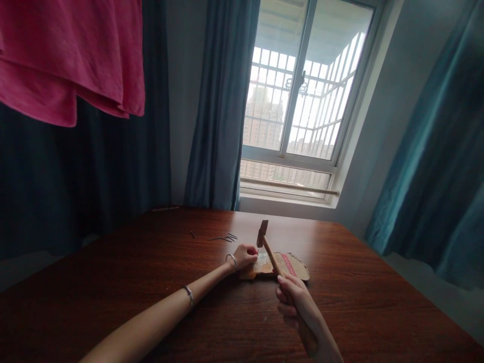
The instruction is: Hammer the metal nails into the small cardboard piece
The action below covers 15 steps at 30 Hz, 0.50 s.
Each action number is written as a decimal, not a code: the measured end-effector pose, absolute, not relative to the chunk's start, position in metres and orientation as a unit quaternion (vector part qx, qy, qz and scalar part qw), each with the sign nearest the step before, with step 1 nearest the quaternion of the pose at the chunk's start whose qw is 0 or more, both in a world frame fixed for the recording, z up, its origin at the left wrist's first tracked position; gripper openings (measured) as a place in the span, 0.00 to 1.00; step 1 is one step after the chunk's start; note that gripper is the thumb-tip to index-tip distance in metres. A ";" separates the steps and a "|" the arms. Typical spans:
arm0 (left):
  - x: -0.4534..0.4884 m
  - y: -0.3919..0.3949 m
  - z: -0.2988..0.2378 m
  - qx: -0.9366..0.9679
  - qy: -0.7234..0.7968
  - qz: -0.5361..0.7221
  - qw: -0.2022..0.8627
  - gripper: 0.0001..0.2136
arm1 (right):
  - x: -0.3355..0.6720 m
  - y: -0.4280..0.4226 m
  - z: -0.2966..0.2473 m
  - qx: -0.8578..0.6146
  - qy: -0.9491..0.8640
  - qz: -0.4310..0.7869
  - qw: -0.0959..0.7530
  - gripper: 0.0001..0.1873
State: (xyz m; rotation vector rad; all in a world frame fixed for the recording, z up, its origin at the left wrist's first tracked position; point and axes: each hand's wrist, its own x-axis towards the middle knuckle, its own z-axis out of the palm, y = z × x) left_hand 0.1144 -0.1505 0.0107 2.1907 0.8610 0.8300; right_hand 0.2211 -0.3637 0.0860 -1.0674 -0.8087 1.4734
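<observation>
My right hand [293,297] is wrapped round the wooden handle of a small hammer [264,241], whose head is raised just above a patterned piece of cardboard [289,264] lying on the brown wooden table [132,282]. My left hand [245,254], with a bracelet at the wrist, rests at the cardboard's left edge, fingers pinched together under the hammer head. Whatever the fingers pinch is too small to make out.
Several thin dark nails [225,237] lie loose on the table behind my left hand. A window [298,101] with blue curtains [221,106] is behind the table. A pink cloth [71,55] hangs at the upper left.
</observation>
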 end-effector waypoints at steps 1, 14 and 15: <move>0.114 -0.151 0.011 0.833 0.327 0.314 0.316 0.08 | 0.221 -0.364 0.085 -0.448 -0.341 0.621 0.545 0.20; 0.115 -0.149 0.008 0.833 0.339 0.300 0.319 0.09 | 0.220 -0.363 0.079 -0.465 -0.337 0.613 0.544 0.21; 0.114 -0.148 0.007 0.834 0.335 0.302 0.318 0.09 | 0.220 -0.362 0.079 -0.465 -0.338 0.612 0.542 0.21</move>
